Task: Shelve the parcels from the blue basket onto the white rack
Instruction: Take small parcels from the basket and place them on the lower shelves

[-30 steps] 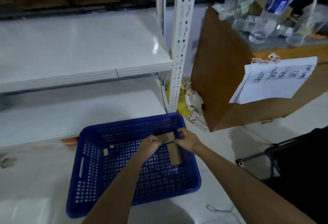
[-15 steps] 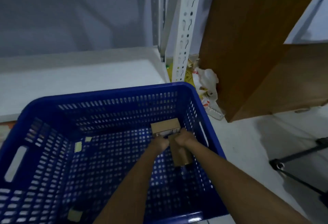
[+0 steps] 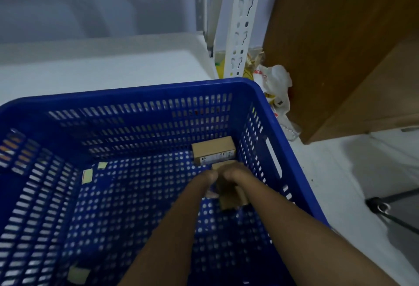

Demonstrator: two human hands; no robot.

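The blue basket (image 3: 136, 92) fills the lower left of the view, standing on the floor in front of the white rack (image 3: 242, 22). Two small brown parcels lie in its far right corner. The labelled parcel (image 3: 213, 149) rests against the back wall, untouched. A long parcel (image 3: 229, 197) lies just in front of it, its far end hidden by my hands. My left hand (image 3: 206, 178) and my right hand (image 3: 238, 175) reach down side by side, both curled onto that far end. My fingertips are hidden.
The rack's lowest white shelf (image 3: 102, 68) runs just behind the basket. A big brown cardboard box (image 3: 328, 47) stands at the right, with a crumpled plastic bag (image 3: 276, 84) at its foot. Tape scraps (image 3: 87, 175) stick to the basket floor. A black metal leg (image 3: 385, 206) crosses the floor.
My head has dropped much closer to the basket, so the upper shelf and the box's top have left the view. Both hands have sunk deeper and closed onto the long parcel.
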